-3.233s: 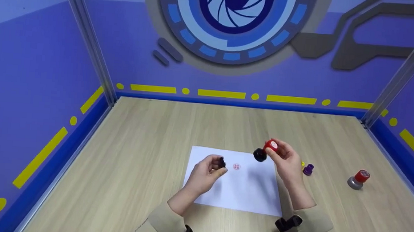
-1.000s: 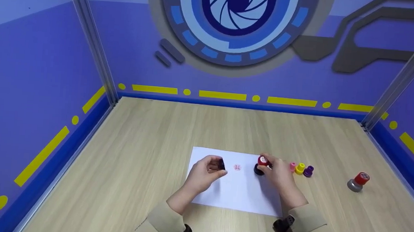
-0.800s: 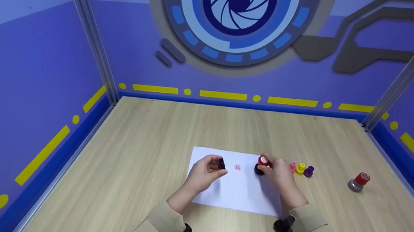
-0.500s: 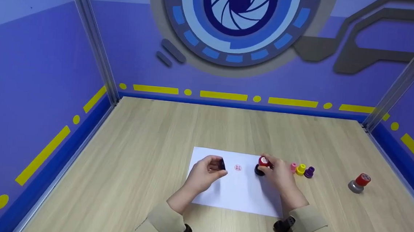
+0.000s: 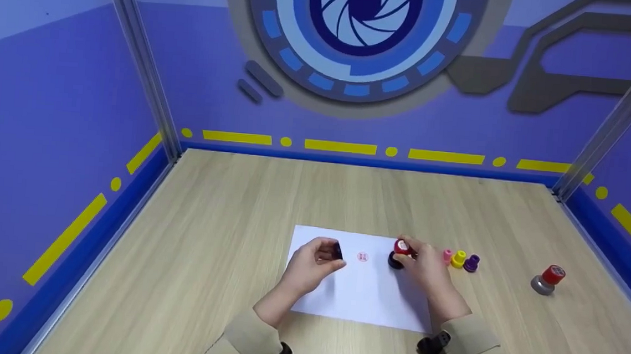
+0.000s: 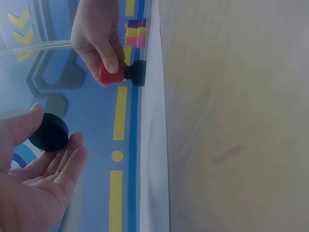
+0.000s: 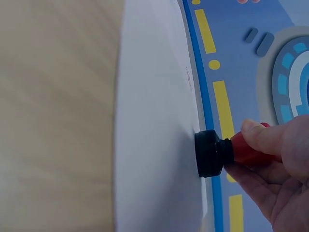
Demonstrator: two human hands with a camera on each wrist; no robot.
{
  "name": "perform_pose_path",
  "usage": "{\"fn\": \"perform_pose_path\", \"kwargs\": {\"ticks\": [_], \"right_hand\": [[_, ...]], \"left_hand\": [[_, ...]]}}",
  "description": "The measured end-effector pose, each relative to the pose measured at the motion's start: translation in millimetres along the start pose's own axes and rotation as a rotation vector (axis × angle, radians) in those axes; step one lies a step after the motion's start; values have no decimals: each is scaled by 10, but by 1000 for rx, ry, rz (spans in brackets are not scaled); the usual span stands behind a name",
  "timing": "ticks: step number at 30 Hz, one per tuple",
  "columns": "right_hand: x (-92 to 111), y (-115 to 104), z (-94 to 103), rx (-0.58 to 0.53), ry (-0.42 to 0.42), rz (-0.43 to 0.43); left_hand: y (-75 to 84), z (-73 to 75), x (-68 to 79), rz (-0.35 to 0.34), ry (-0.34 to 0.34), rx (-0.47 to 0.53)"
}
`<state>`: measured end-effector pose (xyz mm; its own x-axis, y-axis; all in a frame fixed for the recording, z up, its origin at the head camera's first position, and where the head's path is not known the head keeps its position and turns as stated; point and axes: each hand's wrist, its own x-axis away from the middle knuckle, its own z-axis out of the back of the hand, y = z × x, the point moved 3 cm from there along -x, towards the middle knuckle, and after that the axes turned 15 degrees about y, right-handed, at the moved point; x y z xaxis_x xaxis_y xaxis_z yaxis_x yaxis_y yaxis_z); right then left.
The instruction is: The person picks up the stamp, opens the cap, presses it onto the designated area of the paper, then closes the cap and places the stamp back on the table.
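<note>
A stamp with a red handle and black base (image 7: 210,153) stands on the right part of a white paper sheet (image 5: 362,297). My right hand (image 5: 426,268) grips its red handle between thumb and fingers. Over the left part of the paper, my left hand (image 5: 312,268) holds a round black cap (image 6: 49,132) between thumb and fingers, raised off the sheet. A small round red stamp print (image 5: 362,256) shows on the paper between the two hands. The stamp's underside is hidden against the paper.
Pink (image 5: 447,257), yellow (image 5: 458,258) and purple (image 5: 471,263) small stamps stand in a row just right of the paper. Farther right is another stamp (image 5: 549,279), red on top with a grey base. Blue walls enclose the wooden table (image 5: 223,220).
Since the oldest frame, my right hand has lowered the red and black stamp from the air onto the paper. Over the last second both hands have stayed nearly still.
</note>
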<state>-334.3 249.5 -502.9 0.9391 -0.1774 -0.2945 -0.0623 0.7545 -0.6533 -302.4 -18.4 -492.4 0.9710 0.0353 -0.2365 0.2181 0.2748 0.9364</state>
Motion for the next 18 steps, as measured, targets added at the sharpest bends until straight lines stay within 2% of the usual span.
{"fn": "perform_pose_path", "kwargs": {"ticks": [7,13,18], "right_hand": [[27,33,17,-20,27,0],[31,17,27,-41,79,47],[10,6,24,-37,58,40]], "left_hand": [[-1,-5,2,2,-9,9],[15,0,7,14,-6,15],[19,12,-10,6,-3,21]]}}
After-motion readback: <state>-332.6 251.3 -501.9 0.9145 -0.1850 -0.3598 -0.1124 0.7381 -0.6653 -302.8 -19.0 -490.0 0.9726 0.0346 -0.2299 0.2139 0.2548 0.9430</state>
